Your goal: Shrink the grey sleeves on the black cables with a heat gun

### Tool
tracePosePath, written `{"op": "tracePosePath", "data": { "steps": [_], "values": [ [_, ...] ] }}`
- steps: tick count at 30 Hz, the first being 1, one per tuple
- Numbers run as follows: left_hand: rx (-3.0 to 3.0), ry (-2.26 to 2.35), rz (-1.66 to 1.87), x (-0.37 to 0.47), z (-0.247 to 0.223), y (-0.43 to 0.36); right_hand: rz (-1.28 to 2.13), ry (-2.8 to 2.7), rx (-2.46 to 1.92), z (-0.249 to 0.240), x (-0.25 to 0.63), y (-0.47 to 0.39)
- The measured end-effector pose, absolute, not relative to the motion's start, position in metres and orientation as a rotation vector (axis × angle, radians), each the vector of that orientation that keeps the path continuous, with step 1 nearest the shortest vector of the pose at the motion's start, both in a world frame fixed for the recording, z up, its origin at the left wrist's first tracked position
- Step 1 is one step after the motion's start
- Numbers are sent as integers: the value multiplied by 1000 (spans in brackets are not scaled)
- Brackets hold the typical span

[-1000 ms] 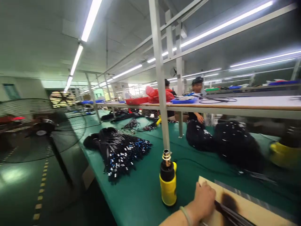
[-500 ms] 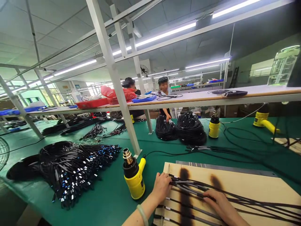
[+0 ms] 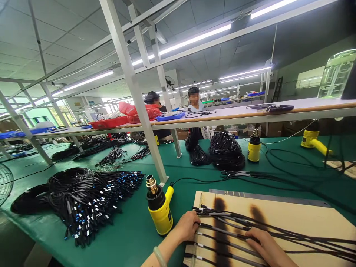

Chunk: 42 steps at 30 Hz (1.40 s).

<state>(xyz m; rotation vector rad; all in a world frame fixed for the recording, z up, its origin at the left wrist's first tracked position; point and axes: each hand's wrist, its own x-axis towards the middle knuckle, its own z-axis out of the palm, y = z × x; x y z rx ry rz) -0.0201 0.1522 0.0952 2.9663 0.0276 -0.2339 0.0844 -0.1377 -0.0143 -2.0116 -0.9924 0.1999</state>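
Note:
Black cables [image 3: 239, 218] run across a light wooden board [image 3: 300, 213] with two dark scorch marks. Several lie in separate rows near the front, while others are bunched above them. My left hand [image 3: 187, 226], with a pale bangle on its wrist, is closed on the end of one cable at the board's left edge. Farther right, my right hand [image 3: 261, 241] pinches the same cable along its length. Just left of the board, a yellow heat gun [image 3: 160, 215] stands with its nozzle up.
A large cable bundle [image 3: 91, 200] covers the left of the green table [image 3: 130, 237]. Behind are coiled cables [image 3: 226, 150], two more heat guns [image 3: 253, 148] [image 3: 310, 139] and a metal post [image 3: 139, 96]. Two people stand beyond the shelf [image 3: 236, 112].
My left hand has moved down and slightly left, off the bunched cables to one lower cable end. My right hand has shifted slightly right. A person opposite has lifted part of a cable coil.

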Motion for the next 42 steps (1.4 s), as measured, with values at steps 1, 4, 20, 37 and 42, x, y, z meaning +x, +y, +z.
{"op": "tracePosePath", "data": {
  "steps": [1,4,20,37,42],
  "values": [
    [2964,23,-237,-19,96,154,193,-994,-2006,-14,85,-138],
    [2953,-4,-235,-17,97,157,152,-981,-1979,-16,88,-138],
    [3014,-91,-216,-18,99,163,229,-1001,-2040,-30,96,-146],
    [3129,-169,-353,-16,96,160,124,-1020,-2015,-29,93,-150],
    [3122,-163,-427,-15,91,159,72,-994,-2076,-39,102,-167]
  ]
}}
